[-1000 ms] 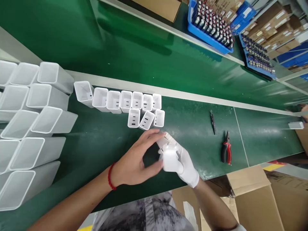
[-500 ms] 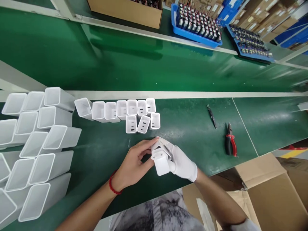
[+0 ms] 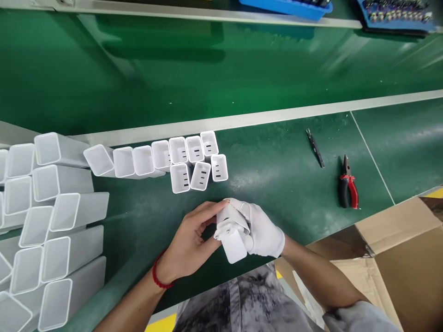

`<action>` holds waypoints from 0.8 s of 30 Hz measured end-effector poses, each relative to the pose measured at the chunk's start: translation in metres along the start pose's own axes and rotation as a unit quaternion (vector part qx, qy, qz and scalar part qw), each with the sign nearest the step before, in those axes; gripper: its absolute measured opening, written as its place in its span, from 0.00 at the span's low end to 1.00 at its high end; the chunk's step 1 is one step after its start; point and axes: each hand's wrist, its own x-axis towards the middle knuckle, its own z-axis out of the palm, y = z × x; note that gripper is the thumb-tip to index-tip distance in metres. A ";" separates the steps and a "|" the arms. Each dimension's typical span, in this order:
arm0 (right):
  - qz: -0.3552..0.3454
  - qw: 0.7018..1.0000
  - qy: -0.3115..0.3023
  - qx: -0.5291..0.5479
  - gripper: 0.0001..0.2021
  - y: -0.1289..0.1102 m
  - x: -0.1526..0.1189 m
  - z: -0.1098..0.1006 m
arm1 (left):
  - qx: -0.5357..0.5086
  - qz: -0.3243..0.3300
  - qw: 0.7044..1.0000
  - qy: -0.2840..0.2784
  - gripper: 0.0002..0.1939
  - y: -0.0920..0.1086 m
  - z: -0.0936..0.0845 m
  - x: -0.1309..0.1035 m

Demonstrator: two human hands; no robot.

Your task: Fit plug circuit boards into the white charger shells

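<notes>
Held from Two Sides

The white part (image 3: 232, 233) is held above the tabletop (image 3: 273, 189), near its front edge. Both hands are clamped on it: the left hand (image 3: 188, 242), bare, pinches it between thumb and fingers, and the right hand (image 3: 263, 232), in a white glove (image 3: 268, 237), wraps the other side. Probably this double hold keeps the part steady, and the glove may protect its smooth surface from marks. At its lower end is a flat flap (image 3: 234, 246) with rounded corners; whether it is hinged, I cannot tell. Behind, the small cases (image 3: 179, 178) stand close together in two rows, seemingly to save space. They look like plastic, squarish, several with dark slots (image 3: 218, 176) inside. The tall cases (image 3: 90, 211) at left look matt, slightly translucent. The tweezers (image 3: 314, 148) and the red-and-black pliers (image 3: 348, 184) lie at right, perhaps for easy reach.
</notes>
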 end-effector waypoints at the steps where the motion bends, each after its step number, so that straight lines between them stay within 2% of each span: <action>1: 0.003 1.000 0.002 0.004 0.20 0.001 -0.001 0.000 | 0.000 0.003 1.000 0.000 0.26 0.000 0.001 0.000; 6: 0.024 0.999 0.031 0.002 0.22 0.003 -0.003 0.000 | 0.004 0.008 1.000 0.013 0.25 0.001 0.003 0.001; 9: 0.026 0.999 0.022 0.023 0.23 0.002 -0.001 -0.003 | 0.008 -0.004 1.000 0.024 0.23 0.003 0.004 0.004; 13: 0.044 0.997 -0.003 0.062 0.33 0.002 0.003 -0.009 | -0.001 -0.026 0.998 0.051 0.20 -0.001 0.003 0.008; 15: 0.049 0.994 -0.008 0.097 0.40 0.002 0.003 -0.010 | -0.010 -0.017 0.998 0.056 0.19 -0.003 0.003 0.009; 17: 0.060 0.991 -0.009 0.117 0.40 0.000 0.001 -0.011 | -0.004 0.006 0.999 0.052 0.19 -0.005 0.003 0.008; 20: 0.063 0.992 0.024 0.108 0.38 -0.002 -0.003 -0.010 | 0.004 0.036 0.999 0.033 0.19 -0.004 0.002 0.005; 24: 0.046 0.986 0.068 0.142 0.38 0.004 -0.005 -0.003 | -0.008 0.032 0.999 0.007 0.20 -0.004 0.000 0.001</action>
